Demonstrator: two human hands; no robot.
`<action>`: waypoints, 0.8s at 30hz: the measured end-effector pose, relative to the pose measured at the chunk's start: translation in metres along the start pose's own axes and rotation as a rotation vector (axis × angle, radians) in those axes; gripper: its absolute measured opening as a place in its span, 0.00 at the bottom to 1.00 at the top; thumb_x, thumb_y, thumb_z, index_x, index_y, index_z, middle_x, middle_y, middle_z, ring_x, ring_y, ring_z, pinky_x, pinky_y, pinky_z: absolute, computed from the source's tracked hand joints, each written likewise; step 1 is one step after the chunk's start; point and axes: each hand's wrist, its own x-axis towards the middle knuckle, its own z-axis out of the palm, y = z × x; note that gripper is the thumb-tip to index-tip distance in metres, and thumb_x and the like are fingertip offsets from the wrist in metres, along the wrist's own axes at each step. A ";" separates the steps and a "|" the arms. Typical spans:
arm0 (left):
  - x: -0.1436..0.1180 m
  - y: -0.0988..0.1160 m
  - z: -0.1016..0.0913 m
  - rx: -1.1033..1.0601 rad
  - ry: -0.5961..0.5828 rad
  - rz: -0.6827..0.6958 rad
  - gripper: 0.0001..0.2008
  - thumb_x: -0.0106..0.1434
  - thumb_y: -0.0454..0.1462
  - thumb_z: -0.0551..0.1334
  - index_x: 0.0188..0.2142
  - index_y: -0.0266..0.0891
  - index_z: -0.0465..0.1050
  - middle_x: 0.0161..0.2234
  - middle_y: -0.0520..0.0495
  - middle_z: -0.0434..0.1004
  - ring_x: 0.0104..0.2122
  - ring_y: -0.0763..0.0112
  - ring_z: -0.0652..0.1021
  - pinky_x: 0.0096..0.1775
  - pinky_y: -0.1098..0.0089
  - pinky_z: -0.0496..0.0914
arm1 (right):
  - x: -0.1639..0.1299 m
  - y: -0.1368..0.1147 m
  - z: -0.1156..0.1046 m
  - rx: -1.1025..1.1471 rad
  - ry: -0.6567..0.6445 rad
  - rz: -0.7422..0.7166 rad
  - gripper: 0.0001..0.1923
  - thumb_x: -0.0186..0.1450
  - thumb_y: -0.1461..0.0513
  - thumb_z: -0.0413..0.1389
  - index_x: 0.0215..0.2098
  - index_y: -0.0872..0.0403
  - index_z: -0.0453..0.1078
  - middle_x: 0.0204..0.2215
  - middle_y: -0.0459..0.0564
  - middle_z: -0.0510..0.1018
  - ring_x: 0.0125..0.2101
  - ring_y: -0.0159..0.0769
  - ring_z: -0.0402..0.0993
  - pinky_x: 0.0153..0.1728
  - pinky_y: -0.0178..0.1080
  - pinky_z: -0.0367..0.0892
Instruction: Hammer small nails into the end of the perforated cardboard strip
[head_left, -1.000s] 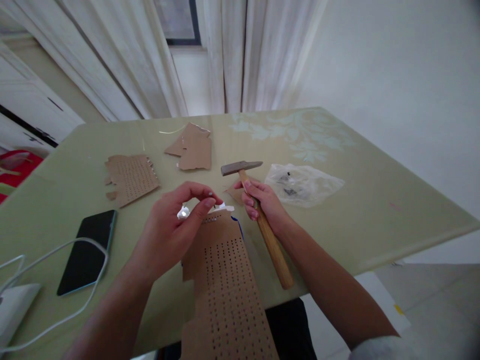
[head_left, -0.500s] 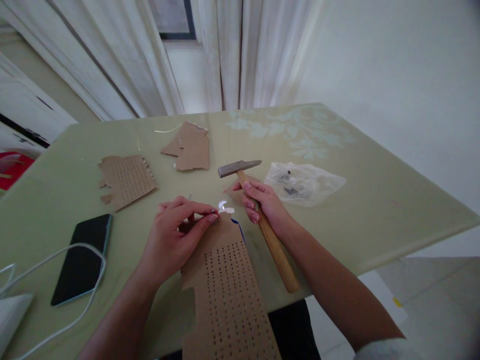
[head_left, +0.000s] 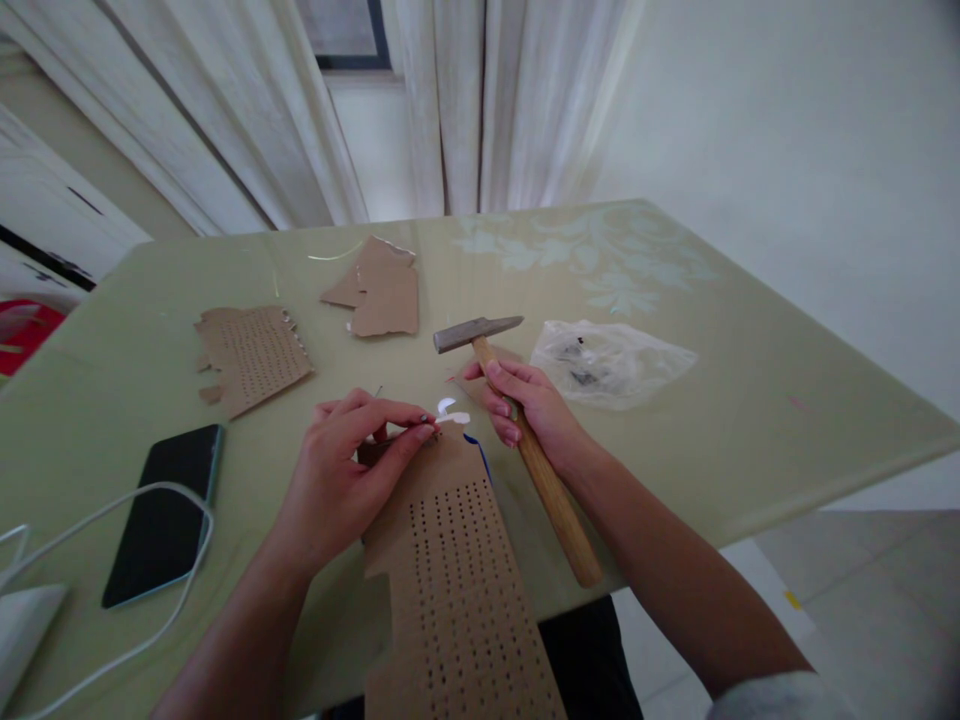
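Note:
My right hand (head_left: 532, 405) is wrapped round the wooden handle of a hammer (head_left: 555, 500). The hammer's grey metal head points away from me, raised above the table. My left hand (head_left: 352, 460) is closed in a pinch over the far end of a brown cardboard strip (head_left: 465, 590). Between thumb and forefinger is a thin nail (head_left: 424, 420), mostly hidden by the fingers. Rows of small punched holes run down the cardboard toward me. Just beyond its far edge lie a white scrap (head_left: 453, 416) and, on the right side, a blue edge (head_left: 478, 450) of something underneath.
A holed cardboard piece (head_left: 259, 355) and torn cardboard scraps (head_left: 386, 295) lie farther back. At left rest a dark phone (head_left: 165, 515) and a white cable (head_left: 169, 625). A clear plastic bag (head_left: 611, 365) with small dark items lies right of the hammer on the green-covered table (head_left: 720, 430).

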 end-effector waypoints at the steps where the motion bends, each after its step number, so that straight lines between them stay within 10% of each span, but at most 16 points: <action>1: 0.000 0.000 -0.001 0.000 0.002 0.003 0.05 0.72 0.41 0.69 0.42 0.49 0.86 0.32 0.54 0.85 0.28 0.70 0.75 0.37 0.60 0.65 | 0.000 0.000 0.000 -0.001 0.000 0.001 0.19 0.69 0.48 0.68 0.44 0.55 0.78 0.18 0.34 0.65 0.11 0.23 0.57 0.11 0.29 0.54; 24: -0.001 0.005 0.000 -0.004 -0.004 -0.019 0.06 0.71 0.42 0.69 0.42 0.48 0.87 0.32 0.52 0.85 0.28 0.67 0.75 0.37 0.59 0.65 | 0.000 -0.001 0.000 -0.021 0.005 0.011 0.20 0.69 0.47 0.68 0.44 0.55 0.79 0.18 0.34 0.65 0.11 0.24 0.57 0.11 0.29 0.54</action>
